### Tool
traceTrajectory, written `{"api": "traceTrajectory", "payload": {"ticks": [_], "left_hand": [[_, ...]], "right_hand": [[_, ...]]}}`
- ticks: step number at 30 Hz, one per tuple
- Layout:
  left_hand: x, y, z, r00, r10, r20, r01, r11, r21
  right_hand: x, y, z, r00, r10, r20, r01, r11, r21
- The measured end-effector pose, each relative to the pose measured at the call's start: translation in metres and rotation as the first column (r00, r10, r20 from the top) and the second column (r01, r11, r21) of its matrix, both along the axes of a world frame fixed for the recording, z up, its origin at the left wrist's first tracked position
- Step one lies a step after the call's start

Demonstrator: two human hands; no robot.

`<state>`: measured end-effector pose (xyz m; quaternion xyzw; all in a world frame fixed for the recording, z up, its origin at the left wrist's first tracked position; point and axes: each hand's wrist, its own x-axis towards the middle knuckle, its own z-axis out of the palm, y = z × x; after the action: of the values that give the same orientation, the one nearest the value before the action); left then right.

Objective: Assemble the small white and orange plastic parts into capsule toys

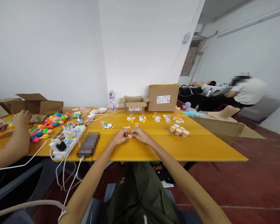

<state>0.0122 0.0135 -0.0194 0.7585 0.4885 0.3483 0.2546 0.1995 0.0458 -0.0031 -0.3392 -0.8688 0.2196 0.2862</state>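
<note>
My left hand (120,137) and my right hand (140,134) meet over the middle of the yellow table (154,146), fingertips together on a small orange and white piece (130,135). Both hands pinch it; its shape is too small to tell. Just beyond the hands stands a tiny clear cup (136,125). Small white and orange parts (142,118) lie in a row farther back. To the right stand several small jars with orange and white lids (178,130).
A power strip (64,144) with plugs and white cables sits at the left front edge beside a dark blurred object (88,145). Another person's arm (12,143) rests at far left near colourful balls (49,124). Cardboard boxes (162,97) and a bottle (112,101) line the wall. A seated person (245,91) is at the back right.
</note>
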Motion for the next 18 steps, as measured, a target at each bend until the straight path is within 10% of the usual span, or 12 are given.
{"api": "traceTrajectory", "payload": {"ticks": [18], "left_hand": [[0.001, 0.0015, -0.0006, 1.0, 0.005, -0.007, -0.005, 1.0, -0.027]], "right_hand": [[-0.0009, 0.0013, -0.0065, 1.0, -0.015, -0.025, 0.015, 1.0, -0.005]]}}
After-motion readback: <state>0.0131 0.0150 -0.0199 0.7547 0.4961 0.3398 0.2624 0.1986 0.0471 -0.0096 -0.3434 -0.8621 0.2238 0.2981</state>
